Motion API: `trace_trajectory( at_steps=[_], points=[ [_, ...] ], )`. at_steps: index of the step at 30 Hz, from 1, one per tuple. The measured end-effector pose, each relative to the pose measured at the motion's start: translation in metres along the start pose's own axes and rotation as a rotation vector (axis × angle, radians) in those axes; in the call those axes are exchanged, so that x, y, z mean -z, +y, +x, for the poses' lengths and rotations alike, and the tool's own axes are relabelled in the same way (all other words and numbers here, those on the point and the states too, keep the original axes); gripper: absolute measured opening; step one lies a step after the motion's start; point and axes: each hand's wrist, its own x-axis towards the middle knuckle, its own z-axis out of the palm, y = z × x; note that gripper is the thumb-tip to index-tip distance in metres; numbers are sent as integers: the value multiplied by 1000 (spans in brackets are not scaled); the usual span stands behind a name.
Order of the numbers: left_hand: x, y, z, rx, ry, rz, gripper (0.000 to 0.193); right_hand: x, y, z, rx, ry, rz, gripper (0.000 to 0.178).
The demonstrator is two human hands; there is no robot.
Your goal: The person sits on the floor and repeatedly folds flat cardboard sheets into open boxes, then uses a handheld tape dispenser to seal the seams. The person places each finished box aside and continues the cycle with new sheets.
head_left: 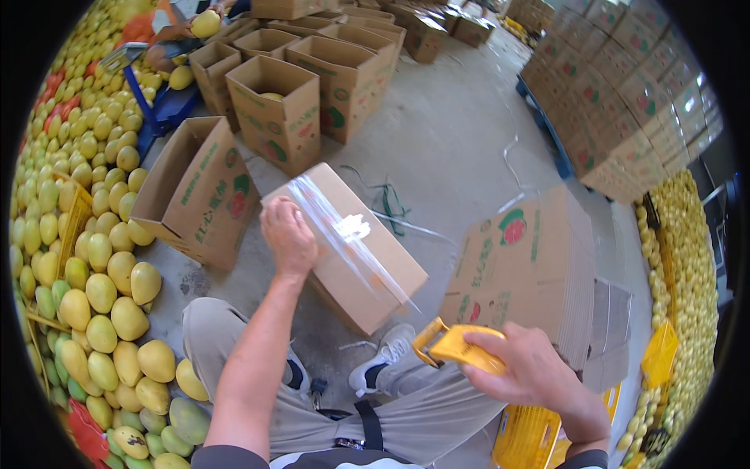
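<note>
A closed cardboard box (387,254) lies between my knees, with clear tape (322,209) running lengthwise along its top and a torn white patch (353,227) on that tape. My left hand (289,234) rests on the far left end of the box, fingers laid over the tape and the edge. In my right hand (527,367) is a yellow tape dispenser (461,348), gripped just off the box's near right end. A thin strand of tape seems to stretch from the box toward the dispenser.
An open carton (199,191) stands left of the box, with more open cartons (273,109) behind. Yellow pomelos (117,313) are heaped along the left. Flattened cartons (523,266) lean at the right, above a yellow crate (527,438). Stacked boxes (625,94) and another person's hand (183,31) are farther off.
</note>
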Motion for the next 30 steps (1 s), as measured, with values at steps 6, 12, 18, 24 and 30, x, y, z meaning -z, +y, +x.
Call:
trace_trajectory(
  at_steps=[6, 12, 18, 24, 30],
  points=[
    [-2, 0, 1, -71, -8, 79, 26, 4, 38, -107, -215, -37, -40, 52],
    [5, 6, 6, -171, -294, 273, 42, -127, 64, 11, -7, -69, -142, 40],
    [13, 21, 11, -205, -493, 484, 70, -225, 51, 146, -222, -40, 29, 30],
    [34, 100, -41, -472, -742, 229, 84, -259, 59, 153, -282, 37, 23, 31],
    [55, 137, -93, -776, -906, -170, 61, -281, 93, 132, -99, 194, 226, 49]
  ],
)
